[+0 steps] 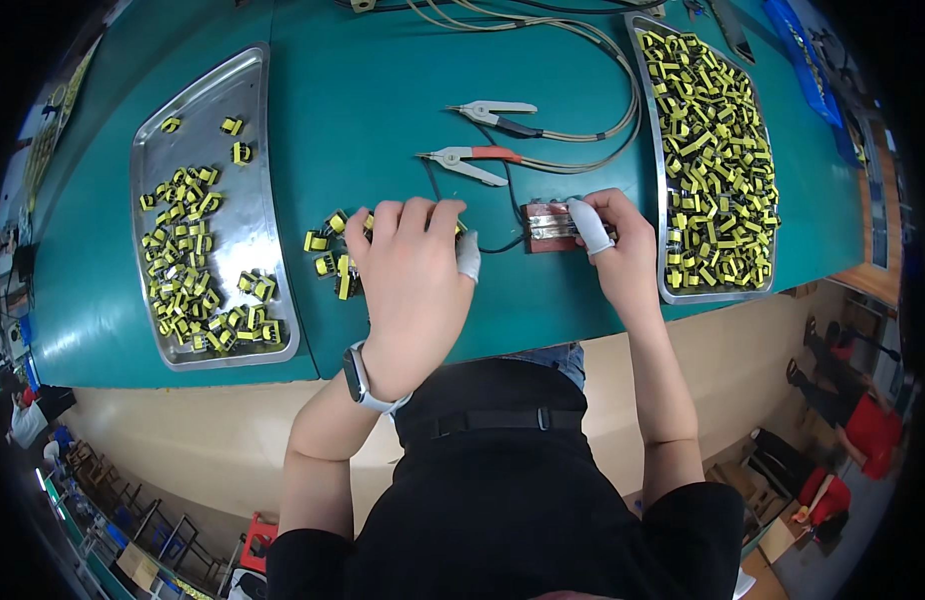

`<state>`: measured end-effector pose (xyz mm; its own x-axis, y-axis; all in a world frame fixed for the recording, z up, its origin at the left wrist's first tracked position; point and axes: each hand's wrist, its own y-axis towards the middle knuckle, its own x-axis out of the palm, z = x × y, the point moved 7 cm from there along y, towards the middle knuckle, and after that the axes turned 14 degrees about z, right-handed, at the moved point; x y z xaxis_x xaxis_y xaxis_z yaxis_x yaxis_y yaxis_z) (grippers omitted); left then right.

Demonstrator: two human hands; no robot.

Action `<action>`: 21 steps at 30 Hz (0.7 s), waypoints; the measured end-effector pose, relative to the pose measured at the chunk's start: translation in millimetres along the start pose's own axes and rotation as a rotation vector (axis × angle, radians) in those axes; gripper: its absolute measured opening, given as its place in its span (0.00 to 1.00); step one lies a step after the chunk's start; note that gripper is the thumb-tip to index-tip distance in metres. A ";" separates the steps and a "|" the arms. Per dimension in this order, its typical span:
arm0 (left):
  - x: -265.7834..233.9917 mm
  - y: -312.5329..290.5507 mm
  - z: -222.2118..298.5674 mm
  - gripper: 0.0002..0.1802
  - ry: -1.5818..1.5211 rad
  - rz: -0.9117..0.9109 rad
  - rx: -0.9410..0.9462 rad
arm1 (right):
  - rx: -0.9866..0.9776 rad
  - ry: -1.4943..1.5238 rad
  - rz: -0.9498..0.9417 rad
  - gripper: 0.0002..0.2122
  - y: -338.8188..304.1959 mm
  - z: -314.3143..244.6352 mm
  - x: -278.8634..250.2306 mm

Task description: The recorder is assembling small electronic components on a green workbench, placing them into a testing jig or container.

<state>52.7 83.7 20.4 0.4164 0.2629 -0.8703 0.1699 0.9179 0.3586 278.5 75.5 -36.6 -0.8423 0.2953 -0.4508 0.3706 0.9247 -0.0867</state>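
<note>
My left hand [413, 270] is palm down over a loose cluster of small yellow-and-black transformers [325, 264] on the table. Its fingers are bent, with a bit of yellow transformer [461, 229] showing between index finger and thumb; the rest of its grip is hidden. At the right end of a small red-brown block with metal contact strips [551, 226], my right hand [619, 245] has its thumb and bent fingers closed together. The thumb wears a white finger cot [589, 226], as does the left thumb. Whatever the right fingers pinch is hidden.
A metal tray [251, 200] at left holds scattered transformers; another tray [718, 296] at right is heaped with them. Two clip leads [488, 108] lie beyond the block, their cables [623, 130] looping toward the far edge. A blue bin [805, 60] stands far right.
</note>
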 end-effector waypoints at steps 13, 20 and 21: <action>1.1 -8.4 1.3 0.13 -1.102 -0.326 -0.567 | 0.437 0.787 -0.348 0.07 -26.2 -17.2 20.2; 15.5 -26.0 6.5 0.16 -1.333 -0.458 -0.771 | -0.249 0.511 -0.291 0.19 -47.5 -56.3 20.0; 16.4 -27.9 6.8 0.17 -1.336 -0.479 -0.775 | -0.334 0.470 -0.282 0.18 -50.4 -59.0 18.9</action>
<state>60.9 60.4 -1.6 0.9707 -0.1301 0.2021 0.2105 0.8660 -0.4536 220.8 48.6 11.7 -0.9994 0.0332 -0.0065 0.0316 0.9849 0.1703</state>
